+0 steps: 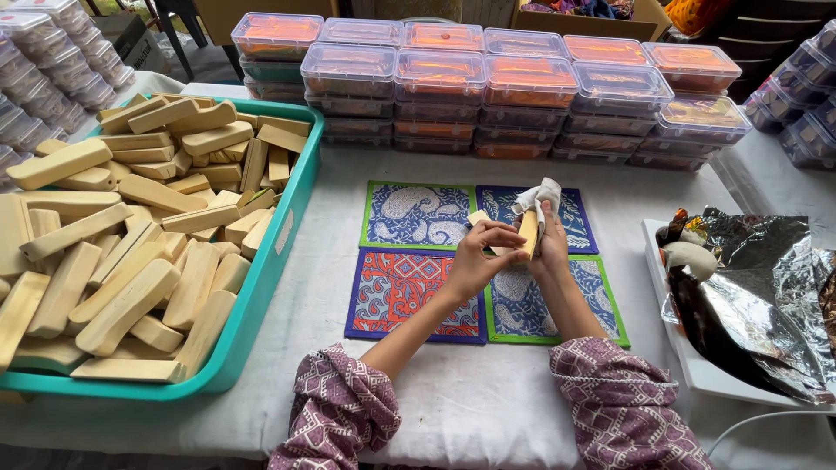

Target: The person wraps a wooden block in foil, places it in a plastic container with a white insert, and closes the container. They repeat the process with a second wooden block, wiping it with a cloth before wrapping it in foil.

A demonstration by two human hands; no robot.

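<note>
My left hand (pixel 482 252) and my right hand (pixel 549 246) meet over four patterned cloth mats (pixel 409 292) on the white table. Together they hold one pale wooden block (pixel 527 231): the left grips its near end, the right wraps its far side. A white cloth (pixel 542 193) is bunched in my right hand against the block's top. Both sleeves are purple with a white pattern.
A teal tray (pixel 261 287) heaped with many pale wooden blocks (pixel 131 235) fills the left. Stacks of clear lidded boxes (pixel 488 87) with orange contents line the back and both sides. A white tray with crumpled foil (pixel 766 296) and dark stained rags sits at right.
</note>
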